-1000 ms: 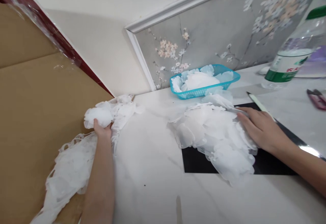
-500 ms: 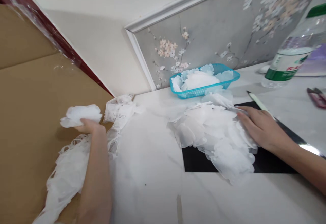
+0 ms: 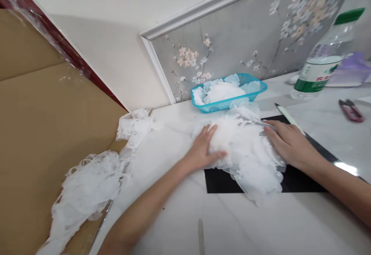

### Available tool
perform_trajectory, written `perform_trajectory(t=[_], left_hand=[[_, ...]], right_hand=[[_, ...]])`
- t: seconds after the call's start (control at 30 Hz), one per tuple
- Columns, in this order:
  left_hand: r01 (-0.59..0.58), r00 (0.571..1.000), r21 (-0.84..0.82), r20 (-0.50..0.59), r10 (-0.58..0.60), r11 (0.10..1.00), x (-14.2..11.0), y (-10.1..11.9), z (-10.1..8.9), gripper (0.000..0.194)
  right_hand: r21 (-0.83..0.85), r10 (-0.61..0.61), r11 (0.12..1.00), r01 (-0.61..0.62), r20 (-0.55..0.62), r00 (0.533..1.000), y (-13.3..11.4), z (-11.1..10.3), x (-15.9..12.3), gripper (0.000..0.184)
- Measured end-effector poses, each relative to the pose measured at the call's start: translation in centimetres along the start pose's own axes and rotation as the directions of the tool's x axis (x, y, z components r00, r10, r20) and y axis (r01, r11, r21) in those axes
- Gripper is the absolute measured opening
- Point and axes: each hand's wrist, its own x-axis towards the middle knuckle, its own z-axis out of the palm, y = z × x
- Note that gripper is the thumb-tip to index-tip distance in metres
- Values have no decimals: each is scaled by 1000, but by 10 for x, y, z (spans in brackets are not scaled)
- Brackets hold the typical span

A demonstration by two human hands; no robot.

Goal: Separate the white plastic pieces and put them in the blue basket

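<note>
A heap of thin, whitish translucent plastic pieces (image 3: 255,170) with wavy edges lies partly on a black mat (image 3: 222,183). At the heap's left side, my left hand (image 3: 203,150) has its thumb and fingers spread against the pieces, slightly blurred. My right hand (image 3: 290,143) is at the opposite side, its thumb and fingers closed on the edge of some pieces; the fingertips are partly hidden. Just behind the heap stands a blue plastic basket (image 3: 228,105) holding more such pieces.
A cardboard box (image 3: 37,131) at the left holds a tangle of white plastic scraps (image 3: 89,181). Toward the right are a light-green pen-like tool (image 3: 290,119), a water bottle (image 3: 315,75), red-handled snippers (image 3: 351,111) and a purple packet (image 3: 350,69). A wall rises behind the table.
My left hand has swung right from over the cardboard box to the heap; the stack of white pieces it held is now at the heap. My right hand stays at the heap's right side.
</note>
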Motion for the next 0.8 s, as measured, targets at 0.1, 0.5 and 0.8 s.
perform_trajectory(t=[0.1,0.5,0.8], left_hand=[[6,956,-49,293,9,999,-10,-6,13,86],[253,941,-125,-197,-274,959,26,-66,-65,57],[637,592,43,-667,-453,769,-29,-158,-150,28]], right_hand=[[11,6,1000,-6,6,1000,-1,0,0,56],[42,41,998,-42,31,999,-4,-3,0,54],[18,2,1000,-2,1,1000,-1,0,1,53]])
